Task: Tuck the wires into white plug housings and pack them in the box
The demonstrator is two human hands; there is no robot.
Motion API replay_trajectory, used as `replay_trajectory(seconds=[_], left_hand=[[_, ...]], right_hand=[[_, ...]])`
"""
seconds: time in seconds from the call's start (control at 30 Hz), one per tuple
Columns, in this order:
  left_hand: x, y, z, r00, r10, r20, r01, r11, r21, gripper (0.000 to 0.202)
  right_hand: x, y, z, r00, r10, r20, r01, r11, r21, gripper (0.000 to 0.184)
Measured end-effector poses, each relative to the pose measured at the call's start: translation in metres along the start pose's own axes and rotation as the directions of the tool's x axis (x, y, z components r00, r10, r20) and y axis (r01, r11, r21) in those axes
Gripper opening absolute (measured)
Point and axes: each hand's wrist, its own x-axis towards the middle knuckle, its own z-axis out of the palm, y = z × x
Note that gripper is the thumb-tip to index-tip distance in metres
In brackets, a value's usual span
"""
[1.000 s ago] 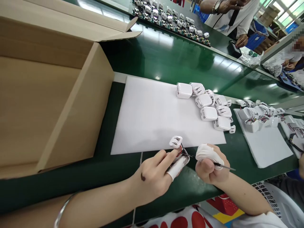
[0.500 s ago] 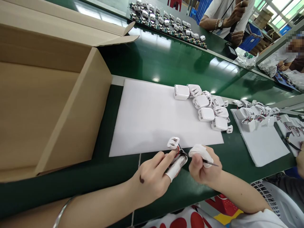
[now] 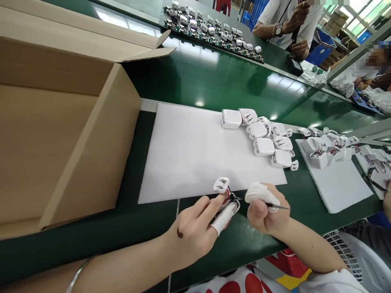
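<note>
My left hand [image 3: 195, 234] is closed on a white charger housing [image 3: 234, 204], largely covered by the fingers. A white two-pin plug piece [image 3: 221, 185] rises above the fingertips, joined to it by red and black wires [image 3: 227, 196]. White covers wrap some fingers of both hands. My right hand [image 3: 271, 215] pinches dark metal tweezers [image 3: 280, 207]; one end points at the wires by the housing's opening, the other sticks out to the right. Whether the tips touch a wire I cannot tell. Beyond my hands lies a white sheet [image 3: 183, 154] bearing several white chargers [image 3: 263, 147].
A large open cardboard box [image 3: 122, 138] stands at the left. On the right, another white sheet [image 3: 345, 191] carries wired housings [image 3: 319, 159]. Across the green table [image 3: 195, 75], circuit boards with white plugs [image 3: 210, 30] fill a tray, near a co-worker's hands [image 3: 299, 49].
My right hand has shifted slightly right with the tweezers, a little farther from my left hand. The left hand keeps its hold on the charger housing. The view has shifted slightly.
</note>
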Motion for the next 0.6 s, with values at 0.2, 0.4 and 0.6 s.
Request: replay_trajectory(seconds=[0.2, 0.4, 0.6], left_hand=[[0.001, -0.001, 0.0, 1.0, 0.003, -0.003, -0.003, 1.0, -0.009, 0.015], [0.0, -0.002, 0.001, 1.0, -0.018, 0.02, 0.019, 0.999, -0.045, 0.019], [-0.001, -0.001, 0.006, 0.996, -0.081, 0.023, 0.082, 0.996, -0.034, 0.016]], right_hand=[[-0.009, 0.0, 0.019, 0.999, 0.02, -0.031, -0.021, 1.0, -0.018, 0.025], [-0.002, -0.001, -0.002, 0.997, -0.047, -0.066, 0.044, 0.998, -0.035, 0.017], [-0.005, 0.0, -0.006, 0.989, 0.012, -0.148, -0.021, 0.998, -0.056, 0.02]])
